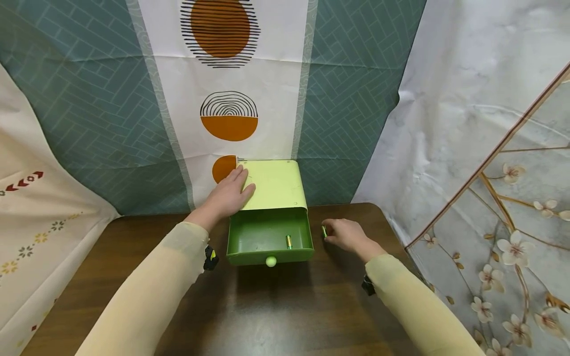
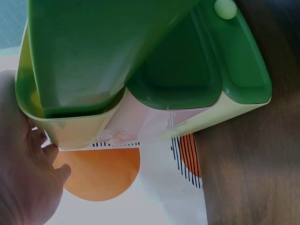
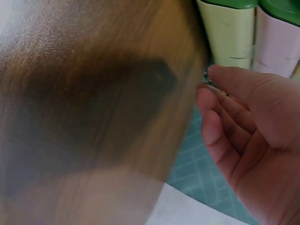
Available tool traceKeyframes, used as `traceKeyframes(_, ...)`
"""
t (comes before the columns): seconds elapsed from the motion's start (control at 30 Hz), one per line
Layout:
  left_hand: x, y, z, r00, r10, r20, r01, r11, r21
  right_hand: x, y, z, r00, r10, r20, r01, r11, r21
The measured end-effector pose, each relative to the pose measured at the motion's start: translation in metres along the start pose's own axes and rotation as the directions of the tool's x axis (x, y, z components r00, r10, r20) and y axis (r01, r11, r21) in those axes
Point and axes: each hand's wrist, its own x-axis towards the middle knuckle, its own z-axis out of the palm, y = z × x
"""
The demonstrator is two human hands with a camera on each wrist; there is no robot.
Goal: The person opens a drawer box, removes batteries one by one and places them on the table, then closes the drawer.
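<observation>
A drawer unit with a pale green top [image 1: 273,184] stands against the back cloth, its upper green drawer [image 1: 254,237] pulled out, with a round knob [image 1: 270,261] at the front. Inside that drawer lies one gold-and-green battery [image 1: 289,242], towards its right side. My left hand [image 1: 229,193] rests with extended fingers on the unit's top, at the left edge. To the right of the drawer, my right hand [image 1: 345,233] pinches another battery [image 1: 324,231] between thumb and fingers. Only the end of this battery [image 3: 206,75] shows in the right wrist view.
Below the open drawer, the unit has more green drawers [image 2: 178,61] in pink and pale green housings. It stands on a dark brown wooden table [image 1: 267,316]. Patterned cloth [image 1: 343,123] hangs behind, and a flowered white cloth [image 1: 490,198] hangs at the right.
</observation>
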Motion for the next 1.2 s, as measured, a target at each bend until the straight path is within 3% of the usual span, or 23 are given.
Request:
traceKeyframes(0.4, 0.001, -0.001, 0.0, 1.0, 0.001, -0.004, -0.001, 1.0, -0.005, 0.017, 0.008, 0.019, 0.994, 0.078, 0.071, -0.078, 0.997, 0.004)
traceKeyframes(0.6, 0.001, -0.001, 0.0, 1.0, 0.002, -0.006, -0.002, 1.0, 0.0, 0.025, 0.013, 0.023, 0.995, 0.044, 0.088, -0.046, 0.999, 0.023)
traceKeyframes(0.63, 0.001, -0.001, 0.001, 1.0, 0.001, -0.006, -0.001, 1.0, -0.001, 0.029, 0.023, 0.029, 0.998, 0.013, 0.069, -0.015, 0.999, 0.032)
traceKeyframes(0.83, 0.002, -0.001, 0.001, 1.0, -0.002, -0.003, 0.002, 1.0, -0.004, 0.033, 0.024, 0.028, 0.995, 0.042, 0.087, -0.047, 0.998, 0.051)
traceKeyframes(0.87, 0.002, -0.001, 0.001, 1.0, -0.002, -0.003, 0.002, 1.0, -0.002, 0.03, 0.015, 0.022, 0.991, 0.077, 0.111, -0.082, 0.995, 0.048)
traceKeyframes(1.2, 0.001, -0.001, 0.002, 1.0, -0.011, -0.006, 0.011, 1.0, -0.005, 0.031, 0.017, 0.028, 0.987, 0.085, 0.135, -0.095, 0.993, 0.072)
